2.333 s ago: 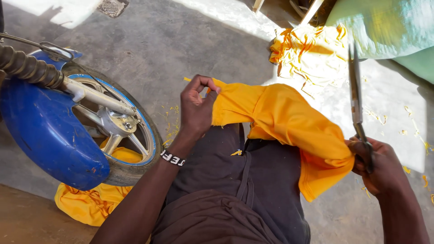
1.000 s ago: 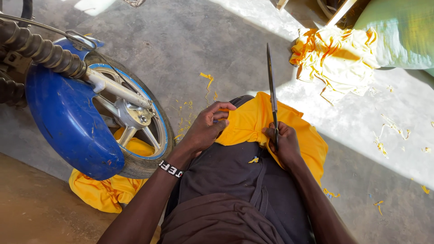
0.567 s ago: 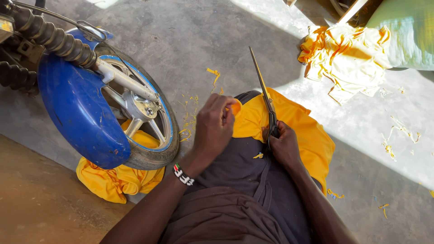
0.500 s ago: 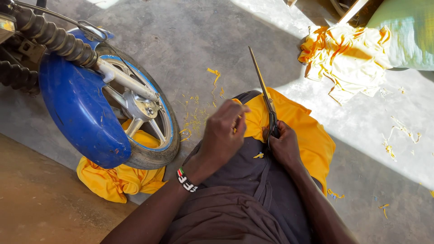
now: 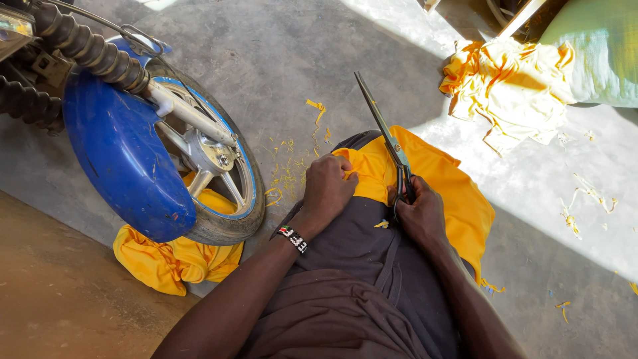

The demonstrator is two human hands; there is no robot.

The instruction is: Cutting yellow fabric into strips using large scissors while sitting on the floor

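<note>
In the head view, the left hand (image 5: 329, 189) sits just left of centre, its fingers curled down and pinching the near edge of a bright yellow fabric sheet (image 5: 438, 179) that drapes over the person's knee. A beaded wristband (image 5: 293, 239) in red, white and black circles that wrist. The right hand (image 5: 419, 213) lies just beside it, toward three o'clock, fingers clenched through the handles of a pair of long dark metal scissors (image 5: 385, 136). The blades run together as one narrow line pointing toward eleven o'clock, tips over the bare floor, and the lower part of the scissors rests against the yellow fabric.

The fabric lies over dark brown trousers (image 5: 359, 292), spreading from centre toward four o'clock, where its edge hangs down to the grey concrete floor (image 5: 279, 60).

At nine to ten o'clock stands a motorcycle front wheel (image 5: 219, 193) with a glossy blue mudguard (image 5: 123, 159) and a ribbed black fork gaiter (image 5: 93, 50). A crumpled heap of the same yellow cloth (image 5: 166, 262) lies under the tyre at about eight o'clock. Small yellow offcuts (image 5: 289, 173) are scattered on the floor between wheel and knee.

At one to two o'clock, well apart from the hands, a pile of pale yellow cloth with orange strips (image 5: 512, 86) lies in sunlight, touching a pale green sack (image 5: 598, 53) in the corner.
</note>
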